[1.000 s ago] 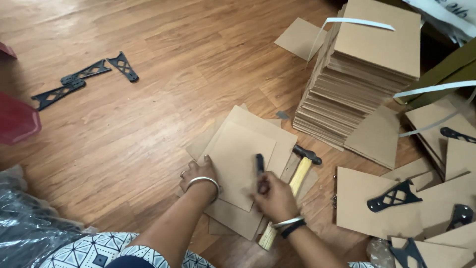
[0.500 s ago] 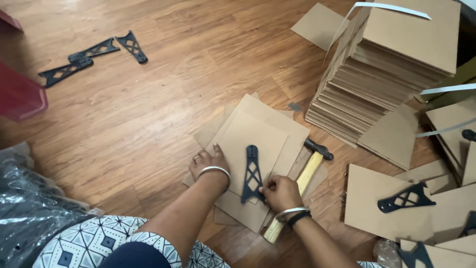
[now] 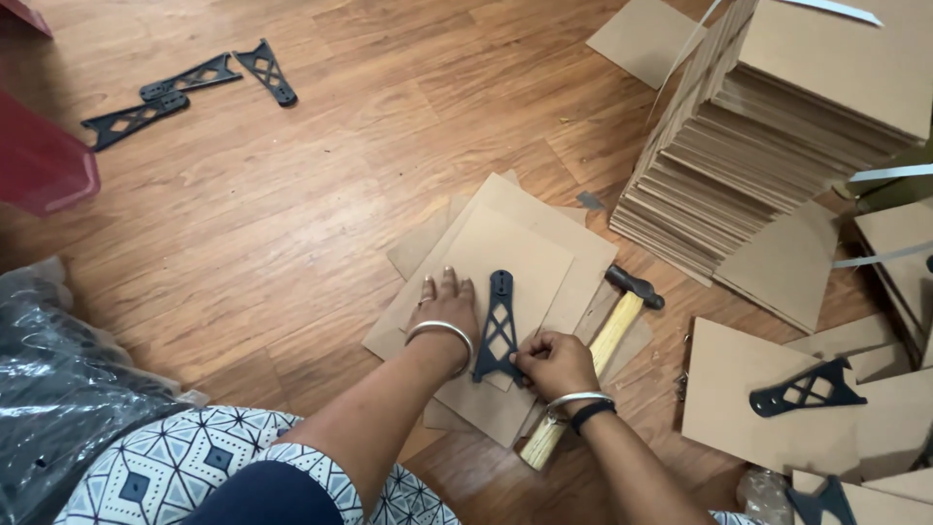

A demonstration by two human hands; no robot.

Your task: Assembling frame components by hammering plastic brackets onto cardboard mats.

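Lying flat on the top cardboard sheet of a small loose pile on the wooden floor, a black latticed bracket is seen with its narrow end pointing away from the person and its wide foot toward them. The wide foot is pinched by the right hand, whose fingers are closed on the bracket's lower edge. The left hand is spread flat on the cardboard just beside the bracket, fingers apart, holding nothing.

The bracket is judged to be stiff, thin and light, probably metal or hard plastic; its open struts give easy purchase, and the wide foot looks the surest place to hold it. The cardboard beneath is judged light and liable to slide on the smooth boards unless pressed down.

A wooden-handled hammer lies partly under the pile's right edge, close to the right wrist. A tall stack of cardboard sheets stands toward the floor's far right. More black brackets lie at the far left, and another bracket rests on a sheet at the right. Crumpled plastic wrap is seen at the near left.
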